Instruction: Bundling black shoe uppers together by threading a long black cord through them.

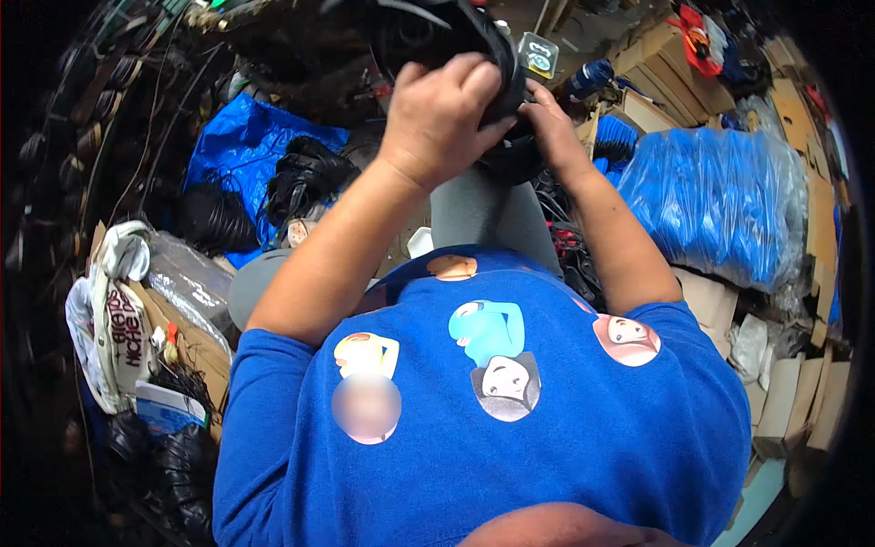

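Observation:
Above my knees, my left hand (439,114) closes over a bundle of black cable (428,32) held up near the top of the view. Just right of it, my right hand (550,123) grips the lower right part of the same bundle, where the black coil (506,157) bulges out below my fingers. My fingertips are hidden behind the cable. Both forearms rise from my blue printed shirt (492,410), and my grey trouser leg (483,214) shows between them.
Black cable coils (305,178) lie on a blue plastic sheet (237,137) at left. A big clear bag of blue items (720,205) sits at right, with cardboard boxes (656,64) behind and flattened cardboard (793,392) below. A printed white bag (114,319) lies at far left.

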`<state>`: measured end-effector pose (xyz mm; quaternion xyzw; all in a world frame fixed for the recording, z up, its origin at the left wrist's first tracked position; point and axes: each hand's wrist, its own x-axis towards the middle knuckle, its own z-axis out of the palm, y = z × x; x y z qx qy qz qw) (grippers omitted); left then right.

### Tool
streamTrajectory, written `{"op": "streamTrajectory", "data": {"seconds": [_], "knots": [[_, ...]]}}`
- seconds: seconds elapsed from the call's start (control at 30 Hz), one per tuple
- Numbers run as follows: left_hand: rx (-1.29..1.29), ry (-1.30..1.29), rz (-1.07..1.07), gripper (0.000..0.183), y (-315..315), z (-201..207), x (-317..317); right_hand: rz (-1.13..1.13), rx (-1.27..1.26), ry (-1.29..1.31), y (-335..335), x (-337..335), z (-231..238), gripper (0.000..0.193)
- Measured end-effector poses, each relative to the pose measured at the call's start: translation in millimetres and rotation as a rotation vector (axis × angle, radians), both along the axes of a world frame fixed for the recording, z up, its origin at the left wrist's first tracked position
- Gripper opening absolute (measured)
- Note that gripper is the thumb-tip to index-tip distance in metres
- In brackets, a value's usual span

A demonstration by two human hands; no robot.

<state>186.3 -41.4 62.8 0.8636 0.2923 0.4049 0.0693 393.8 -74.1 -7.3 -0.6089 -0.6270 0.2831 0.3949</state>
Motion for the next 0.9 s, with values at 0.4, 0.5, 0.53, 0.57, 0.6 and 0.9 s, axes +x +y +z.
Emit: {"op": "streamTrajectory", "data": {"seconds": [0.4, 0.5, 0.53, 0.57, 0.6, 0.9], "knots": [[-0.783, 0.152, -0.067, 0.081, -25, -33, 29, -0.23, -0.167, 0.914, -18, -32, -20, 0.045], [-0.856, 0.29, -0.042, 0.077, 2, -53, 31, -0.142, -0.228, 0.972, -16, -27, -28, 0.056], [-0.866, 0.304, -0.059, 0.077, 1, -51, 38, -0.099, -0.371, 1.111, -17, -7, -27, 0.055], [-0.822, 0.366, -0.048, 0.074, -2, -44, 43, -0.06, -0.51, 1.251, -23, 20, -26, 0.055], [-0.778, 0.426, -0.03, 0.072, -5, -39, 48, -0.123, -0.443, 1.106, -29, 49, -36, 0.05], [-0.922, 0.317, -0.016, 0.069, -4, -42, 65, -0.459, -0.69, -0.449, -94, 225, -189, 0.042]]}}
